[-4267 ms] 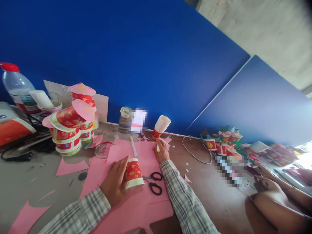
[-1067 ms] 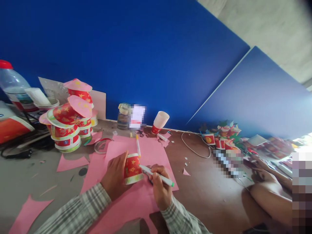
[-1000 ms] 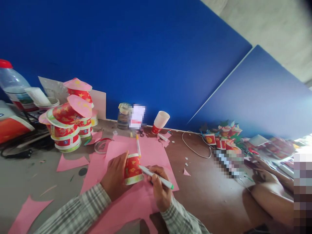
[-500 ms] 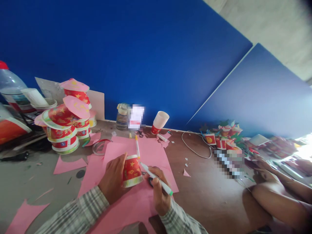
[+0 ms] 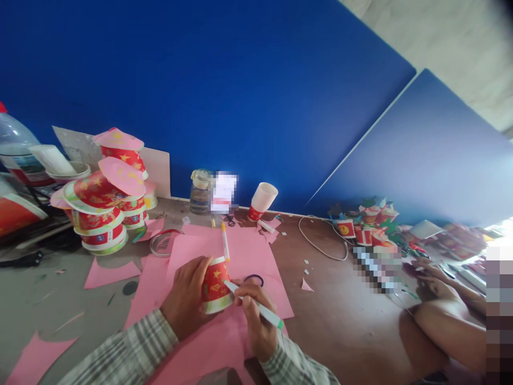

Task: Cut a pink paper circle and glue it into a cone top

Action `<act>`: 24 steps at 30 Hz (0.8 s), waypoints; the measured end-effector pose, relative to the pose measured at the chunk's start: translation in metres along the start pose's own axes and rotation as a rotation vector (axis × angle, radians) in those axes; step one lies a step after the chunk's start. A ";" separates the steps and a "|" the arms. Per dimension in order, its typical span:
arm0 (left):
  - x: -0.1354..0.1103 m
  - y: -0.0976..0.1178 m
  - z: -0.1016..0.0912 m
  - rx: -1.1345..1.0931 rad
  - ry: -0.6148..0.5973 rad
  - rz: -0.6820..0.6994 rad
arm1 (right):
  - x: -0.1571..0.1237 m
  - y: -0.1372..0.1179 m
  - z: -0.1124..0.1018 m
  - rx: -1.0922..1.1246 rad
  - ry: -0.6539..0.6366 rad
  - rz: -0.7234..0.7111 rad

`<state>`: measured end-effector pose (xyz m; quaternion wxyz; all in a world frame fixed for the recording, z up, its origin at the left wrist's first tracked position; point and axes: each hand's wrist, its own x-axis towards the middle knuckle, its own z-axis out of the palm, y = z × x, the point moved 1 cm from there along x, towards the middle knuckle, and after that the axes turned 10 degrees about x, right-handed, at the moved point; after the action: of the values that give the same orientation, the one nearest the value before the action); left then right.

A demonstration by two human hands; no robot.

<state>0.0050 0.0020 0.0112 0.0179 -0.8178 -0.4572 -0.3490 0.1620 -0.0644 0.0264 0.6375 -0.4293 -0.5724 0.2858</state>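
Note:
My left hand (image 5: 188,291) is closed around the side of a red paper cup (image 5: 217,283) with gold stars, which stands upside down over pink paper (image 5: 256,251). Its wide rim, at the bottom, has a yellow-green band. In my right hand (image 5: 258,315) is a white marker (image 5: 256,306) with a green end, held like a pen. The marker's tip is at the cup's right side; whether it touches cannot be made out. A dark loop (image 5: 254,278), like a handle, shows behind my right hand. A yellow-and-white marker (image 5: 225,241) lies just beyond the cup.
Stacked red cups with pink paper tops (image 5: 102,208) stand at left, near a large bottle (image 5: 18,144). A glass jar (image 5: 199,191), a phone (image 5: 223,191) and a white-and-red cup (image 5: 262,201) stand by the blue partition. Another person's arms (image 5: 449,315) rest at right.
The marker tip has come from beside the cup, near its top, to the cup's right side as my right hand shifted. The dark loop now shows above that hand. My left hand still holds the cup.

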 end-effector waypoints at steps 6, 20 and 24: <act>0.000 0.000 0.001 0.018 0.005 0.010 | 0.002 -0.001 0.002 0.011 0.001 -0.030; -0.001 -0.001 0.001 0.034 -0.020 0.043 | 0.002 0.001 0.004 -0.004 0.001 -0.019; 0.000 -0.001 0.000 0.025 -0.013 0.039 | 0.003 -0.001 0.004 -0.011 0.000 -0.009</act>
<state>0.0047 0.0026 0.0113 0.0317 -0.8286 -0.4454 -0.3376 0.1582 -0.0617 0.0284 0.6363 -0.4303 -0.5759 0.2798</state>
